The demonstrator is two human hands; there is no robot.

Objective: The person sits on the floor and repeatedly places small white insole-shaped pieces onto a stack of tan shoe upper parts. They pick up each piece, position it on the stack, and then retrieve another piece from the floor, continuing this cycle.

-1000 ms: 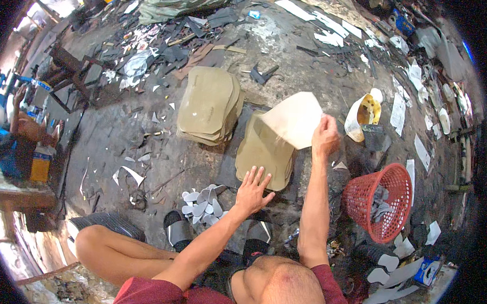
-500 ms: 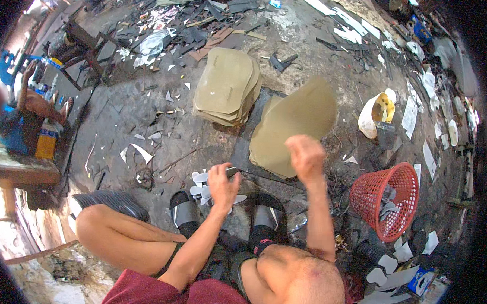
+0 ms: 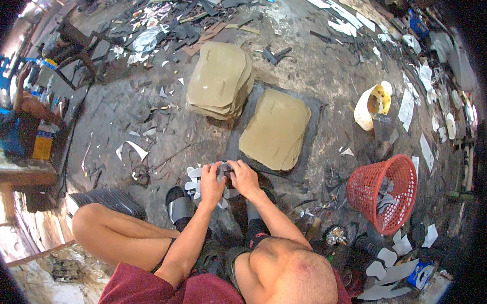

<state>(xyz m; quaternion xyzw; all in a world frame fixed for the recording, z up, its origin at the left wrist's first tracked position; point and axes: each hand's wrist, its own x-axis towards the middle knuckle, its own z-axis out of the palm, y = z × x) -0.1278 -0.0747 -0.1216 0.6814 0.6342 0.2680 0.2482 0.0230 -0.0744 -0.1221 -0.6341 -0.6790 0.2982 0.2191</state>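
My left hand [image 3: 213, 184] and my right hand [image 3: 244, 179] meet in front of my feet, fingers closed around a small dark grey piece [image 3: 225, 169]. Its exact kind is hard to make out, as the fingers hide most of it. Close under the hands lie several pale grey, rounded, sole-like cut-outs [image 3: 192, 185] on the floor. Ahead to the right, a pile of olive-tan sheets [image 3: 275, 129] rests on a dark mat [image 3: 312, 114]. A taller pile of similar wavy-edged sheets [image 3: 219, 77] stands to its left.
At the right a red perforated basket [image 3: 356, 181] leans over with grey scraps inside. Beyond it sits a stained white container [image 3: 363, 110]. White and dark offcuts [image 3: 135, 149] litter the floor. At far left a person [image 3: 31, 107] is beside a wooden bench [image 3: 17, 176].
The blurred, tilted tan sheet over the right-hand pile now lies flat on it. My right hand has come down and left to join my left hand at the small grey piece.
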